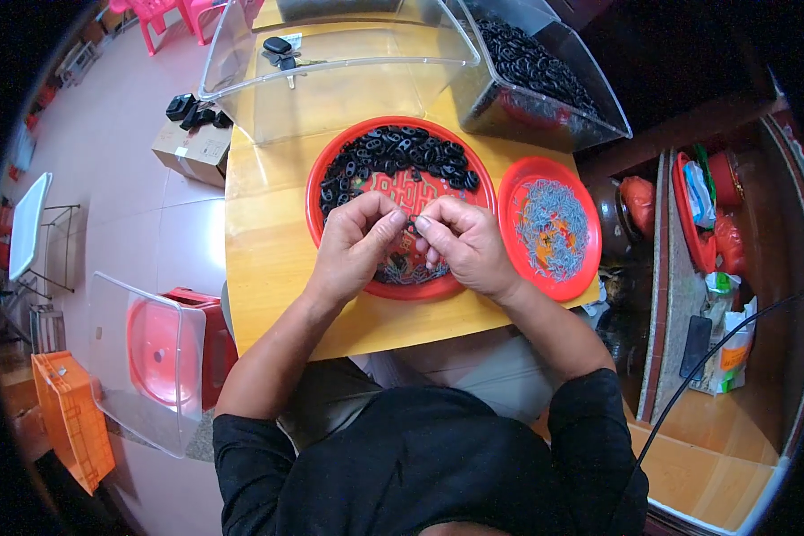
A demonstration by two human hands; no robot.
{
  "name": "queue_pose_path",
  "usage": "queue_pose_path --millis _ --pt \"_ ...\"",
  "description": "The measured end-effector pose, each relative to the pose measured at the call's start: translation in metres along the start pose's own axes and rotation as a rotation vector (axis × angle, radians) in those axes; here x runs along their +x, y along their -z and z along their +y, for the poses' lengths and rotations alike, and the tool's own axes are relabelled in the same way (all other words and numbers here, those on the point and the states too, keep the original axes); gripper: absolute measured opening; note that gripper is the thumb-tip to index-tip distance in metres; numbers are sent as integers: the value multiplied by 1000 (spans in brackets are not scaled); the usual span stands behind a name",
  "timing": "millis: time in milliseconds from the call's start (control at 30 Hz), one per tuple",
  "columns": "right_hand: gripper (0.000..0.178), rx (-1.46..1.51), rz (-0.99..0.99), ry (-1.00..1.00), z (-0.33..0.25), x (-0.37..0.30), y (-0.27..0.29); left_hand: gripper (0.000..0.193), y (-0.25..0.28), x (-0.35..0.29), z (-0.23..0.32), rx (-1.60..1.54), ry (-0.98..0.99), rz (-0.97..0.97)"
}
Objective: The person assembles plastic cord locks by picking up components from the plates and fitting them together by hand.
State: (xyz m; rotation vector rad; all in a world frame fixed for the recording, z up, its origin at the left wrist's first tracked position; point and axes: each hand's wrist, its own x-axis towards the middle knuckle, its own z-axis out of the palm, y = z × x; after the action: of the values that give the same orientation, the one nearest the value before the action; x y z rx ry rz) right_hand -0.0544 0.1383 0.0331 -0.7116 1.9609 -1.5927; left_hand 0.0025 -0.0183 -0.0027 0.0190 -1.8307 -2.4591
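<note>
My left hand (353, 250) and my right hand (469, 250) meet above a round red tray (314, 201), thumbs and forefingers pinched close together. Between their fingertips is a small black part (411, 227), mostly covered, so its exact kind is hard to make out. Black oval plastic pieces with holes (393, 150) lie heaped along the tray's far and left side. Thin grey metal pieces (406, 272) are scattered at its near side, below my hands. Just right of it, an oval red plate (509, 201) bears many more small grey metal pieces (554, 223).
A clear plastic bin (545, 125) filled with black parts stands at the back right of the yellow table (272, 223). Another clear container (339, 85) is at the back, near keys (284, 61). Left on the floor are a cardboard box (196, 152) and an orange crate (73, 420).
</note>
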Motion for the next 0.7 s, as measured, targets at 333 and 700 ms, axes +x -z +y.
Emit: queue_pose_path --millis 333,700 --pt "15 7 -28 -28 3 -3 -5 14 -6 -4 0 484 -316 127" --pt "11 57 25 96 12 3 14 11 2 8 -5 231 -225 104"
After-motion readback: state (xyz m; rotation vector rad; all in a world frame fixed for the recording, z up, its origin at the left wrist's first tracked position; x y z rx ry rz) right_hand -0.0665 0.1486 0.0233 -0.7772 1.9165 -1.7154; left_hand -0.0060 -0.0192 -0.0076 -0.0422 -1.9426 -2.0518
